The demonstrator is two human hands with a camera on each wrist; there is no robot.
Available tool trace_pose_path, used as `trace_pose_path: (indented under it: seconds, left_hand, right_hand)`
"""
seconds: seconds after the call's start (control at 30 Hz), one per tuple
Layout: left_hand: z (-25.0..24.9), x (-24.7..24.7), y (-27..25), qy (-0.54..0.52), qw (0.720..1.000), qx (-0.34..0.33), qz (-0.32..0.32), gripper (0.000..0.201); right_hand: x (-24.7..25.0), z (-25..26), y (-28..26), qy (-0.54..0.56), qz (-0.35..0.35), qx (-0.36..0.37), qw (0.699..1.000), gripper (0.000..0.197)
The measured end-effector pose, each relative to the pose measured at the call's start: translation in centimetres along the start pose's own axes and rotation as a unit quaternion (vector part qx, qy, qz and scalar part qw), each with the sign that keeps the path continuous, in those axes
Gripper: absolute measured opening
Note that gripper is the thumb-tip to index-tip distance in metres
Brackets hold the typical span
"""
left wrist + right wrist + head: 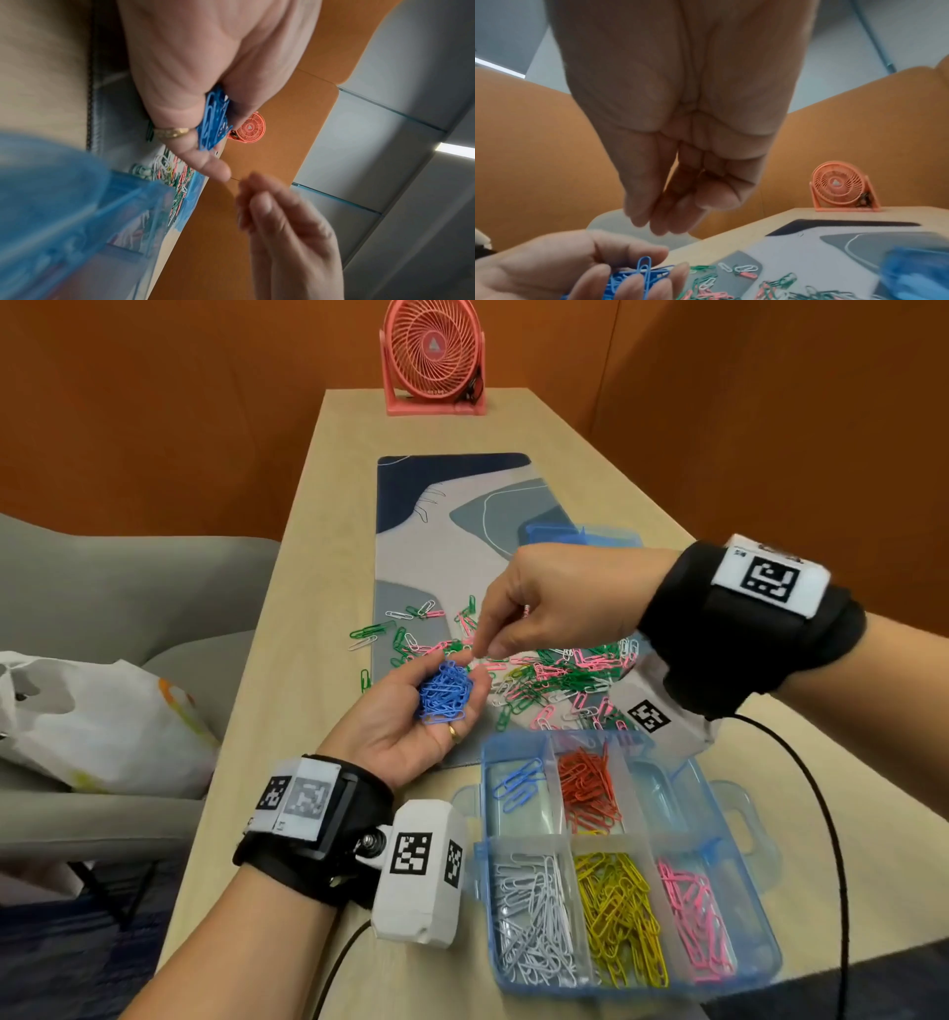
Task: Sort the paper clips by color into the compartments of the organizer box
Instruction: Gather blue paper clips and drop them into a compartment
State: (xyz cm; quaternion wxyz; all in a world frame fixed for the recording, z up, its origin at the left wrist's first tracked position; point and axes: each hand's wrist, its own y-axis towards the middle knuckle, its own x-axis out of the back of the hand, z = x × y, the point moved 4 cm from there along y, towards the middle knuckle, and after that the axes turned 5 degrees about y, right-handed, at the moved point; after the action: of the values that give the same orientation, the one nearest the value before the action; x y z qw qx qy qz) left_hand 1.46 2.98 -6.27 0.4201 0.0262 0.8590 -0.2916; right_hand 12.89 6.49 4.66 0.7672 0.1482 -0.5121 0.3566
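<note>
A bundle of blue paper clips is cupped in the upturned left hand, whose fingers are curled around it above the left part of the desk mat. The right hand is held just above the bundle, its fingers drawn together and pointing down; whether a clip is pinched between them cannot be told. A ring is worn on the left hand.

The unsorted pile of green, pink and white clips is spread over the near end of the mat, behind the hands. The organizer box, of clear blue plastic, is set at the near right of the worktop, just in front of the pile. In its far row a few blue clips are seen in the left compartment and red clips in the middle one. In its near row white clips are held at the left, yellow clips in the middle and pink clips at the right. The box lid is seen on the mat beyond the right hand.

A pink desk fan stands at the far edge of the worktop. A plastic bag lies on a grey armchair off the left edge.
</note>
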Motion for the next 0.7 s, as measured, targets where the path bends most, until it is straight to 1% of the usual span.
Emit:
trace_pose_path:
  seconds: [0.1,0.2,0.3,0.43,0.57,0.7]
  left_hand:
    - [-0.1,0.0,-0.6,0.06,0.998,-0.009,-0.01,0.027]
    - [-0.2,-0.2,-1.5,0.082,0.996,-0.013,-0.015,0.031]
    - [0.0,-0.5,-2.5,0.101,0.995,-0.01,-0.006,0.033]
    - [0.7,-0.8,-3.9,0.129,0.991,0.012,0.013,0.029]
    - [1.4,-1.3,-5.2,0.192,0.981,0.008,0.013,0.027]
    - [1.8,-1.9,-6.0,0.262,0.965,-0.02,0.008,0.025]
  right_hand:
    - [-0.1,-0.9,-2.9,-0.004,-0.009,-0.034,0.999,0.012]
    - [-0.4,-2.1,-5.9,-0.006,-0.014,-0.076,0.997,0.012]
    - [-0.9,-3.0,-8.6,-0.011,-0.03,-0.109,0.994,0.01]
    - [-1.3,-3.5,-11.9,0.02,-0.07,-0.14,0.988,0.007]
    - [-2.4,-3.9,-14.6,0.022,-0.093,-0.182,0.979,0.005]
    - [-4.6,-4.4,-16.0,-0.004,-0.071,-0.232,0.97,0.016]
